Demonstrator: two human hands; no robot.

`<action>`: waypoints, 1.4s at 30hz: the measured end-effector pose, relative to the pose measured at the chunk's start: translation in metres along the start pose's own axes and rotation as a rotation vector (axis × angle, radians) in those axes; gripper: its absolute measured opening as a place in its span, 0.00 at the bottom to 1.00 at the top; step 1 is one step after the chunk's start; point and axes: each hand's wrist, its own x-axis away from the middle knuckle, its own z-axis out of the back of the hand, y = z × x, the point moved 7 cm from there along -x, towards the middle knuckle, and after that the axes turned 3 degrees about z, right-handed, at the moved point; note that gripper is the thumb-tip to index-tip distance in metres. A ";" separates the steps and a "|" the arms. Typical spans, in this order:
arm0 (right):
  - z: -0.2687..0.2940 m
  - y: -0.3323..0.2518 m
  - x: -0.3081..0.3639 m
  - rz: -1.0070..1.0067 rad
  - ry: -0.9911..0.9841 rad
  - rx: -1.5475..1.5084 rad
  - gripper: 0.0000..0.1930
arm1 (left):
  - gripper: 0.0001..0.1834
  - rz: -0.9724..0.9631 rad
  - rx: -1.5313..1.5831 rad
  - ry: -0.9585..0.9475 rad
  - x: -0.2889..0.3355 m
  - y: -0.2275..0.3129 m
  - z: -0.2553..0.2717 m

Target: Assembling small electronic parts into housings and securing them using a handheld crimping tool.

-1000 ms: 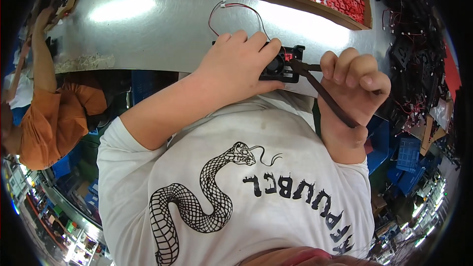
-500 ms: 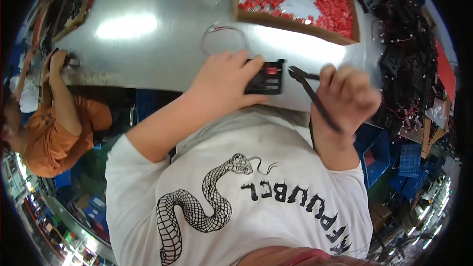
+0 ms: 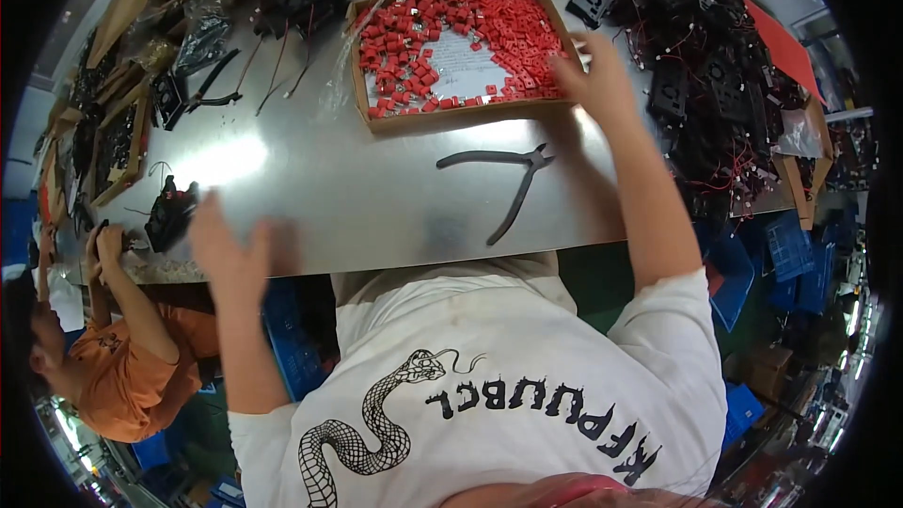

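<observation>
My left hand (image 3: 229, 249), blurred by motion, is over the left part of the metal table (image 3: 376, 198), its thumb spread from the fingers and nothing seen in it. Just left of it lies a black fan-like part (image 3: 169, 214) with some red on it. At the right edge of a shallow cardboard box (image 3: 451, 120) is my right hand (image 3: 597, 85), thumb and fingers apart, reaching over the rim. Many small red plastic pieces (image 3: 517, 33) fill much of that box, around a white sheet. A pair of dark-handled cutting pliers (image 3: 534, 159) lies spread on the table, touched by neither hand.
Black fans with red wires (image 3: 724, 85) are heaped at the right. A second pair of pliers (image 3: 214, 85) and loose wires lie at the far left, near a clear plastic bag (image 3: 205, 23). A person in orange (image 3: 122, 376) works at the left edge.
The cutting pliers have left my right hand and lie on the table. That hand moved to the box; my left hand moved left, and the black part it held now lies beside it.
</observation>
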 end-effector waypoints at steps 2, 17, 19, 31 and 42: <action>0.012 0.061 -0.058 -0.071 0.054 0.314 0.29 | 0.41 -0.046 0.127 -0.070 0.013 0.054 -0.023; 0.014 0.135 -0.123 -0.158 0.234 0.157 0.19 | 0.26 -0.105 0.248 -0.125 0.031 0.121 -0.036; 0.025 0.087 -0.086 0.151 0.455 0.058 0.16 | 0.26 -0.101 0.262 -0.112 0.033 0.119 -0.034; -0.022 -0.180 0.161 0.681 -0.649 -1.184 0.19 | 0.64 -0.433 1.417 0.155 -0.019 0.183 0.044; -0.042 -0.223 0.135 0.654 -0.642 -0.540 0.33 | 0.57 0.442 1.903 -0.237 0.005 0.178 -0.012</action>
